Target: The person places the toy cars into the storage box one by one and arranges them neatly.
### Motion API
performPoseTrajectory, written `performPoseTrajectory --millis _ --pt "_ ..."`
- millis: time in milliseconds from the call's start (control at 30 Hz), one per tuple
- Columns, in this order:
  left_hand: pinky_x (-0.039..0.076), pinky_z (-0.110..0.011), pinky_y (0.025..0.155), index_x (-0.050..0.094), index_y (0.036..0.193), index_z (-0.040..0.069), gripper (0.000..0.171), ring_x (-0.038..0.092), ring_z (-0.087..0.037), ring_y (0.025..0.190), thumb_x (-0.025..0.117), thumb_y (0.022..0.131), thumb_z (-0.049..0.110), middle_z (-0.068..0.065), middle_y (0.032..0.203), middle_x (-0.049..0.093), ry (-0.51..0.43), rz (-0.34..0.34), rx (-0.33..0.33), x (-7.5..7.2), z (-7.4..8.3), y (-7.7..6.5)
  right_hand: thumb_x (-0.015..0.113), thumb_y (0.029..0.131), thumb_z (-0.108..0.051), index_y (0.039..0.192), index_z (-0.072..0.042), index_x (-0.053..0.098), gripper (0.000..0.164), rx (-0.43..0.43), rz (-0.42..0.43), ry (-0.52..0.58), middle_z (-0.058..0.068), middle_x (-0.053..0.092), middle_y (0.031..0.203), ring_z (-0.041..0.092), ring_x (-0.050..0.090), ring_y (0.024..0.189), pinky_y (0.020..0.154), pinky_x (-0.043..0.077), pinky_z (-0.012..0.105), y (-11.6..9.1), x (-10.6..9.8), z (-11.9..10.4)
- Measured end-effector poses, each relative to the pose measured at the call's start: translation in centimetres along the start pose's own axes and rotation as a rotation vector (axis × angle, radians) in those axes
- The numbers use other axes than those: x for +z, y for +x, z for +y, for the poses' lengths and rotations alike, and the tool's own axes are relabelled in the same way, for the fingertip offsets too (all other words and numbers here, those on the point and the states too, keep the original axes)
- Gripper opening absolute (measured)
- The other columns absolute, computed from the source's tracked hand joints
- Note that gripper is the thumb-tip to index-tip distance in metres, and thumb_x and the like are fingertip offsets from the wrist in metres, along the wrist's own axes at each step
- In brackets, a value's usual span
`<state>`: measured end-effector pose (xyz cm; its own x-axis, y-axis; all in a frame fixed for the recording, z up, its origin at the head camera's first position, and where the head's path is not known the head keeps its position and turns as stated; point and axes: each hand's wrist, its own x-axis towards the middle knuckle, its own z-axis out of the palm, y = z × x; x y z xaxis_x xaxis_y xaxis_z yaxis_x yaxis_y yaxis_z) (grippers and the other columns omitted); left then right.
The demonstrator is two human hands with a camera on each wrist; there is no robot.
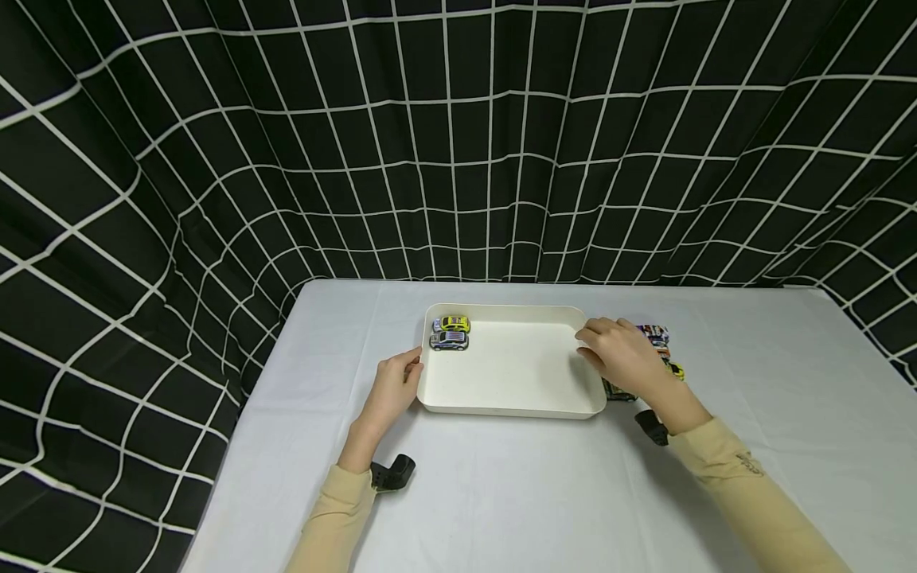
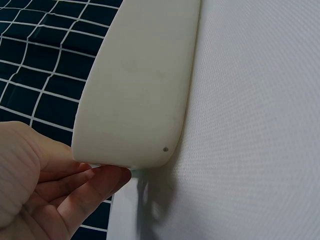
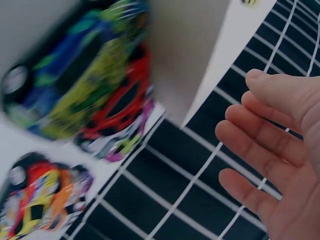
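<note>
A shallow white tray (image 1: 512,374) lies on the table, with a yellow toy car (image 1: 452,323) and a silver-grey toy car (image 1: 449,341) side by side at its far left. My left hand (image 1: 390,386) pinches the tray's left edge between thumb and fingers; the left wrist view shows the tray's outer wall (image 2: 135,85) above those fingers. Over the tray's right edge hovers my right hand (image 1: 623,354), fingers loosely bent around nothing. Several more toy cars (image 1: 655,334) stand to the right of the tray, partly hidden by that hand. Close up, a blue-green and yellow car (image 3: 85,70) looks blurred.
A white cloth (image 1: 487,493) covers the table. Black curtains with a white grid (image 1: 494,143) hang behind it and at both sides. Each wrist carries a black camera, such as the one on the left wrist (image 1: 394,473).
</note>
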<state>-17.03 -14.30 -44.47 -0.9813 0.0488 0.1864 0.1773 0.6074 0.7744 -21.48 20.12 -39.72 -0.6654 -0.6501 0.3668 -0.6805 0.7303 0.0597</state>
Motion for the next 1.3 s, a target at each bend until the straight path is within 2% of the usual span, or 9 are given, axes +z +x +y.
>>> performPoseTrajectory --millis 233,433,800,1300 --pt "0.054 -0.021 0.062 0.053 0.119 -0.015 0.032 0.065 -0.025 0.083 0.055 0.089 -0.004 -0.026 0.102 0.063 -0.004 0.001 0.002 0.0 -0.1 0.0 0.075 0.073 -0.004 0.094 0.003 0.068 0.023 0.063 0.052 0.0 0.018 0.064 0.093 0.034 0.061 0.086 0.072 0.05 0.048 -2.4 -0.1 1.5" --pt "0.054 -0.022 0.062 0.053 0.119 -0.015 0.032 0.064 -0.025 0.083 0.054 0.089 -0.004 -0.025 0.101 0.064 -0.004 0.002 0.004 0.1 -0.1 0.1 0.075 0.069 -0.001 0.09 0.002 0.068 0.023 0.096 0.099 0.011 0.017 0.063 0.089 0.034 0.06 0.083 0.07 0.049 0.05 -4.5 -0.1 2.6" --pt "0.054 -0.022 0.062 0.053 0.119 -0.015 0.032 0.064 -0.025 0.082 0.054 0.089 -0.005 -0.026 0.101 0.064 -0.012 0.005 0.001 0.0 0.1 -0.1 0.076 0.067 -0.001 0.091 0.0 0.067 0.026 0.161 0.088 0.021 0.014 0.063 0.086 0.03 0.059 0.078 0.059 0.045 0.046 -7.3 -0.2 4.1" --pt "0.054 -0.022 0.063 0.054 0.118 -0.015 0.031 0.064 -0.024 0.083 0.055 0.089 -0.004 -0.026 0.101 0.064 -0.001 0.007 -0.003 0.0 0.0 -0.1 0.076 0.068 -0.006 0.096 0.002 0.066 0.031 0.219 0.046 0.015 0.019 0.062 0.086 0.036 0.061 0.074 0.061 0.047 0.052 -9.4 0.1 5.5"
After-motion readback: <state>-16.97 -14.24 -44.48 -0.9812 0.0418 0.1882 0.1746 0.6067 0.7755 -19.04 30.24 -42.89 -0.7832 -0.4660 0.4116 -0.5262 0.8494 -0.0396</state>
